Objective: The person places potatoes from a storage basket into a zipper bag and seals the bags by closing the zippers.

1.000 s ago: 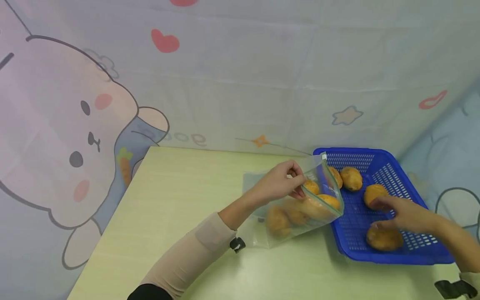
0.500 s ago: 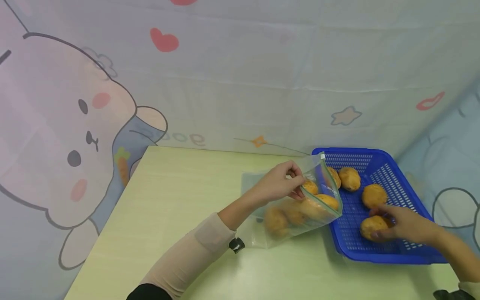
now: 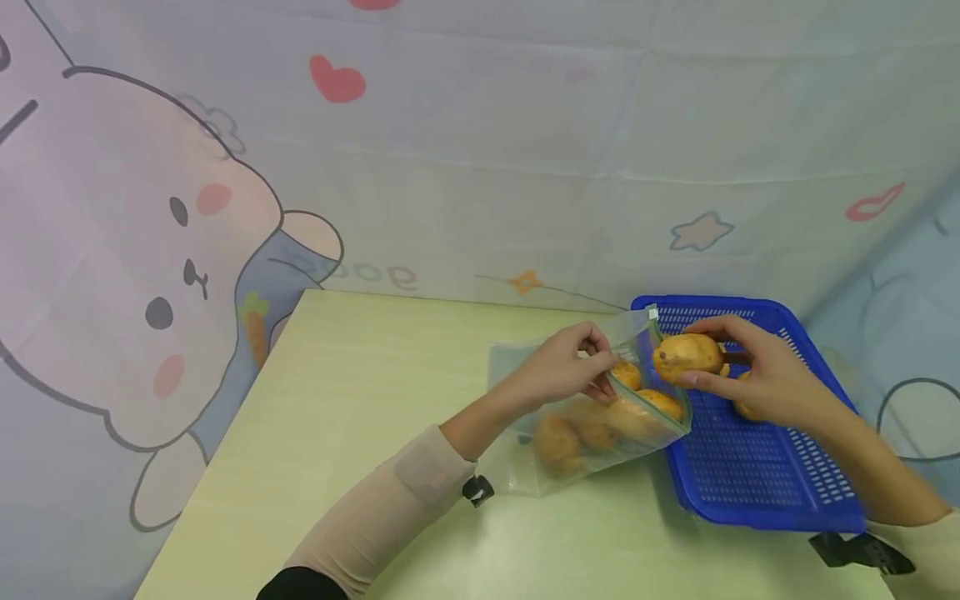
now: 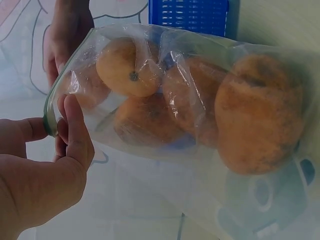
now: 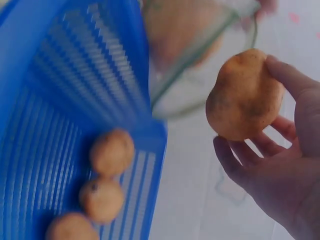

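Observation:
My left hand (image 3: 562,367) pinches the rim of a clear zip bag (image 4: 200,150), keeping its mouth apart. Several potatoes (image 4: 257,115) lie inside the bag, which rests on the table with its mouth toward the basket. Between the thumb and fingers of my right hand (image 3: 765,375) is a potato (image 5: 245,95), held just outside the bag's mouth and above the basket's left side. In the right wrist view, 3 potatoes (image 5: 112,152) sit in the blue basket (image 3: 765,475); the right hand mostly hides them in the head view.
The pale table (image 3: 390,367) extends to the left of the bag. A printed cloth (image 3: 480,167) hangs behind the table. The basket stands at the right, its left rim close against the bag.
My right hand has reached into the basket, picked up the nearest potato and carried it up and left to the bag's mouth. The left hand keeps its hold on the bag.

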Motion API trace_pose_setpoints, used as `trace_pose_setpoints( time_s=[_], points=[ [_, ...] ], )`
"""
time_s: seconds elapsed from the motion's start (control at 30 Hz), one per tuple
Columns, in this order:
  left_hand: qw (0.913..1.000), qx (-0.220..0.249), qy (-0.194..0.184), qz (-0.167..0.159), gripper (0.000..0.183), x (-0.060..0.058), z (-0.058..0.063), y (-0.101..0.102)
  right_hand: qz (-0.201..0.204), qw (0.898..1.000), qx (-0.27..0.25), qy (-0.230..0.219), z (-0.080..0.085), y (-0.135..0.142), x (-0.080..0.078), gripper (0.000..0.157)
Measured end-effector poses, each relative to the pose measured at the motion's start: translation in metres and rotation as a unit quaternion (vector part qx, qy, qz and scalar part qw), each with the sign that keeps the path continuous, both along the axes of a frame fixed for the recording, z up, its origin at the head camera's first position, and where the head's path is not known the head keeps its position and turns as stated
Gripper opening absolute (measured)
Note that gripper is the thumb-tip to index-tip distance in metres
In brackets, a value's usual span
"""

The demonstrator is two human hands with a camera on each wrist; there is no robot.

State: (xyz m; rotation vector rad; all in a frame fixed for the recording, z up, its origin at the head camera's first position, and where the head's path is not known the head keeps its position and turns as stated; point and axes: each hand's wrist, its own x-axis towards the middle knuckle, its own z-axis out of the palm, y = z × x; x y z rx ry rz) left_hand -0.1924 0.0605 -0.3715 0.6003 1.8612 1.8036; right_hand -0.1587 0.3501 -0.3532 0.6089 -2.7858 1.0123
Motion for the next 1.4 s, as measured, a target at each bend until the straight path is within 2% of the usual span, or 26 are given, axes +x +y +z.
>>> trace_pose_setpoints(
  time_s=[0.17, 0.3, 0.37, 0.5, 0.6, 0.73, 0.83, 0.9, 1.03, 1.23, 1.4],
  points=[
    [1.0000, -0.003, 0.005, 0.002, 0.012, 0.001, 0.001, 0.001, 0.008, 0.998, 0.018, 0.051, -0.008, -0.027, -0.004, 0.054],
    [1.0000, -0.005, 0.000, 0.007, 0.012, 0.001, 0.002, 0.000, 0.005, 0.999, 0.004, 0.045, -0.012, -0.035, -0.003, 0.056],
    [0.9999, -0.004, -0.002, 0.011, 0.012, 0.001, 0.002, -0.001, 0.001, 0.999, -0.016, 0.041, -0.011, -0.035, -0.003, 0.052],
    [0.9997, -0.003, -0.006, 0.024, 0.010, 0.000, 0.003, -0.004, -0.014, 0.997, -0.056, 0.050, -0.010, -0.027, -0.005, 0.034],
    [0.9995, -0.002, -0.008, 0.030, 0.009, -0.001, 0.003, -0.006, -0.037, 0.997, -0.056, 0.038, -0.014, -0.016, -0.009, 0.027],
    [0.9997, -0.002, -0.007, 0.024, 0.010, -0.002, 0.002, -0.006, -0.063, 0.998, -0.021, 0.002, -0.028, -0.001, -0.010, 0.028],
    [0.9997, -0.002, -0.006, 0.022, 0.010, -0.002, 0.002, -0.006, -0.051, 0.997, -0.036, -0.054, -0.038, 0.007, -0.008, 0.033],
    [0.9997, -0.003, -0.008, 0.025, 0.010, -0.002, 0.002, -0.006, -0.039, 0.992, -0.057, -0.104, -0.044, 0.010, -0.006, 0.035],
    [0.9996, -0.004, -0.008, 0.028, 0.010, 0.000, 0.002, -0.005, -0.026, 0.975, -0.090, -0.202, -0.053, 0.009, -0.001, 0.040],
    [0.9997, -0.001, -0.006, 0.022, 0.011, 0.000, 0.002, -0.003, -0.057, 0.956, -0.146, -0.248, -0.062, 0.004, 0.001, 0.038],
    [0.9998, -0.003, -0.001, 0.020, 0.012, 0.000, 0.006, -0.010, -0.095, 0.932, -0.203, -0.283, -0.060, -0.004, -0.003, 0.037]
  ],
)
